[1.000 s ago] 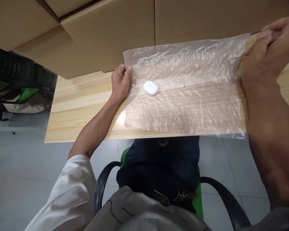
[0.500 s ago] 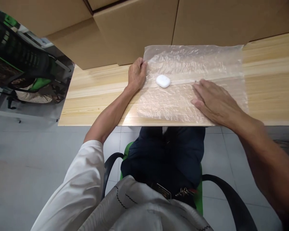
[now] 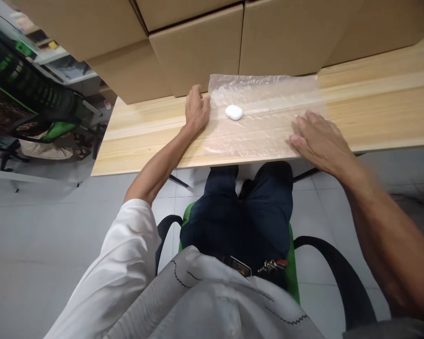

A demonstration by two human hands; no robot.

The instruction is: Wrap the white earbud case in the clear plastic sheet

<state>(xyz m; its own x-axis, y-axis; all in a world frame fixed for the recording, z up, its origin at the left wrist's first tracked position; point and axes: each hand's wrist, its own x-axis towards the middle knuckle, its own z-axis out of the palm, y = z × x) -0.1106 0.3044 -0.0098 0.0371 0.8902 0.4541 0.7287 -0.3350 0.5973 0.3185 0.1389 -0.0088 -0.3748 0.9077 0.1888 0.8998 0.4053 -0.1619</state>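
1. The cardboard boxes (image 3: 198, 52) are standing in a row along the far edge of the counter (image 3: 374, 108). Their faces are shut, so nothing inside them is showing.
2. The clear plastic sheet (image 3: 265, 127) is lying flat on the counter in front of you. Its far edge is touching the boxes and its near edge is reaching the counter's front edge.
3. You are stretching your right arm forward, and your right hand (image 3: 320, 141) is lying palm down on the right end of the sheet. Its grip is spread, with the fingers flat and slightly apart, clasping nothing.
4. You are bending your left arm in from the left. Your left hand (image 3: 196, 110) is resting knuckles up at the sheet's left edge, with its fingers curling under. You cannot tell whether that grip is pinching the plastic.
5. The small white case (image 3: 234, 112) is sitting at the sheet's left part, just beside your left hand and well apart from your right. You cannot tell whether it is lying on the plastic or under a layer of it.
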